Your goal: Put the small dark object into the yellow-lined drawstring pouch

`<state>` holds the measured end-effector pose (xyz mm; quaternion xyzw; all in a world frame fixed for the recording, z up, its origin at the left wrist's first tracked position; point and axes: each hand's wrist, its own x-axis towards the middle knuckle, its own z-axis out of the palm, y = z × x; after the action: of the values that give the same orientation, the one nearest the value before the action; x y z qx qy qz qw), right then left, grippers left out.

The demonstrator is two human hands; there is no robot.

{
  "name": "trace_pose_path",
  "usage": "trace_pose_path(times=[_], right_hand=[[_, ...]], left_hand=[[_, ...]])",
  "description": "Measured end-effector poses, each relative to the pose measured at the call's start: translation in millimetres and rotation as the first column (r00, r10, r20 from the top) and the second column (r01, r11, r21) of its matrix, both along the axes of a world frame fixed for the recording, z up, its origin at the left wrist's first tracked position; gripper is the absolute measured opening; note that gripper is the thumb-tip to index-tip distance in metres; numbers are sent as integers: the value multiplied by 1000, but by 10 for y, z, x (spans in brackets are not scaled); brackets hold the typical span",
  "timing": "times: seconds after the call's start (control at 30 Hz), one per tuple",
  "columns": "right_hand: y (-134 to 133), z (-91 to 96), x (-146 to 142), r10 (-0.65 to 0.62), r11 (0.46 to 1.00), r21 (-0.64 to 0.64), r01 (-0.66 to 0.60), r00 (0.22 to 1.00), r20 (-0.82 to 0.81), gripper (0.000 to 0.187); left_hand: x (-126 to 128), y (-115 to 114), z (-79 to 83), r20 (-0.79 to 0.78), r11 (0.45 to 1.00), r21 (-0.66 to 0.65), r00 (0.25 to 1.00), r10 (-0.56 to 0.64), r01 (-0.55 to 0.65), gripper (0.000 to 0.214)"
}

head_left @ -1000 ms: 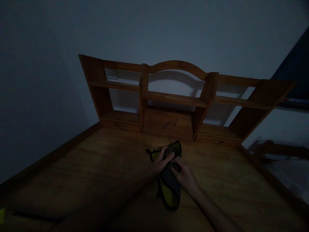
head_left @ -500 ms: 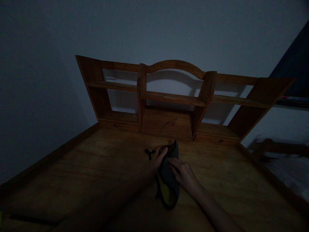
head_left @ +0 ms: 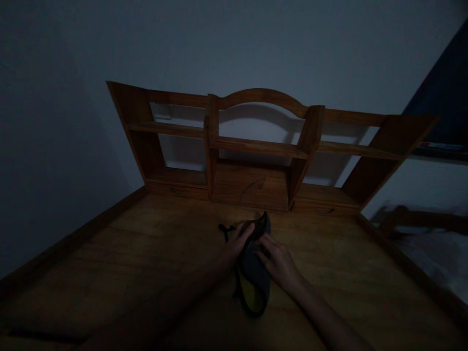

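A dark grey, soft-looking fabric piece point(head_left: 252, 265) with black edging and a yellow-green inner side lies in front of me on the wooden desk point(head_left: 175, 239). Its kind is hard to make out in the dim light. Black strap-like bits stick out on its left. My left hand point(head_left: 236, 243) is closed on its upper left edge, thumb on top. My right hand point(head_left: 278, 258) has its bent fingers closed at the upper right part of the fabric. The fingertips of the right hand are partly hidden.
A wooden shelf unit point(head_left: 258, 146) with open compartments stands along the desk's back edge, against a pale wall point(head_left: 204, 44). A wall socket point(head_left: 161, 112) shows behind its left side. Raised wooden rims edge the desk. Whitish fabric point(head_left: 424, 258) lies beyond the right rim.
My right hand's fingers have shifted slightly up along the fabric. My left hand keeps its hold. The view has moved a little, so the shelf sits slightly further left.
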<state>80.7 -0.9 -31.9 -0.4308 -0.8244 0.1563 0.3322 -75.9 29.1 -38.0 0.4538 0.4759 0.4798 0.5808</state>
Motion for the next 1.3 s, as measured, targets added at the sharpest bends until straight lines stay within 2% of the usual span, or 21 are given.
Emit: trace_pose_path(times=[0.13,0.33,0.5,0.7,0.83,1.0,1.3], right_hand=[[-19,35,7,-23,1000,4,23,1000,-11,22],[-7,31,18,7,1000,0,-7,999,-52,17],[-2,33,37,24,1000,20,-23,998,-53,16],[-42,104,13,70,997,28,-69,996,-52,23],[-33,92,-16,85,996,-7,-85,995,-53,30],[-26,45,-19,107,994,-4,-107,994,-30,40],[-48,70,-8,85,996,2,-85,996,-29,34]], left_hand=[[-17,7,-25,-14,1000,22,1000,-9,9,52],[-33,24,-75,-36,1000,20,999,15,-14,52],[-33,-8,-19,9,999,44,1000,4,-4,47],[-34,-43,70,105,997,71,994,-3,-5,42],[-13,30,15,181,998,62,983,6,-17,39],[-4,130,-76,191,998,55,982,10,-21,37],[-26,53,-10,202,997,71,979,-6,-9,38]])
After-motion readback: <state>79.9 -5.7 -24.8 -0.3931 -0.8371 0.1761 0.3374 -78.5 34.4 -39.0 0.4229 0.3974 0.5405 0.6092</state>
